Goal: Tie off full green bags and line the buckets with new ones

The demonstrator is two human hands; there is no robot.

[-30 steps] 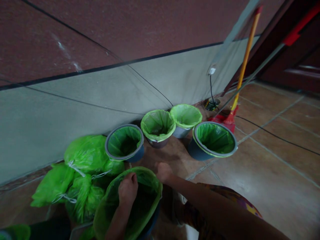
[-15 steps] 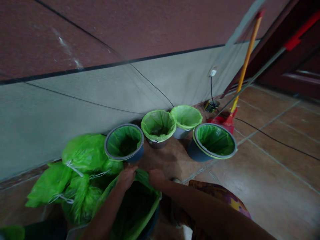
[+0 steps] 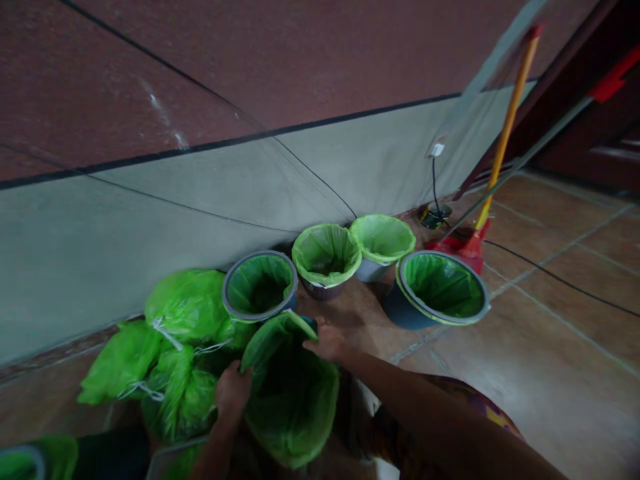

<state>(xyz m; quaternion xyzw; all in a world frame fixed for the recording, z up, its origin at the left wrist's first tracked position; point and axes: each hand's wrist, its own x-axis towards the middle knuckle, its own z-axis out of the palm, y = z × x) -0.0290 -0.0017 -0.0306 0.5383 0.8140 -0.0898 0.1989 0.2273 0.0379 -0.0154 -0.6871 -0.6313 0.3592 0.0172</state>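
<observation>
A green plastic bin liner (image 3: 293,400) hangs open over a dark bin below me. My left hand (image 3: 233,395) is closed on the liner's left edge. My right hand (image 3: 326,341) pinches the liner's far right rim, next to a bit of the dark bin edge. The liner's far lip is folded up toward the grey-rimmed bin (image 3: 260,288) just behind it.
Three more lined bins (image 3: 326,257) (image 3: 383,241) (image 3: 441,288) stand along the grey wall. Tied green rubbish bags (image 3: 165,347) are piled at the left. A red broom with a yellow handle (image 3: 493,167) leans at the right, with a black cable (image 3: 560,280) across the tiled floor.
My left hand has dropped from the liner's far rim to its left side. The liner has been pulled up and gathered; its rim no longer lies flat round the bin.
</observation>
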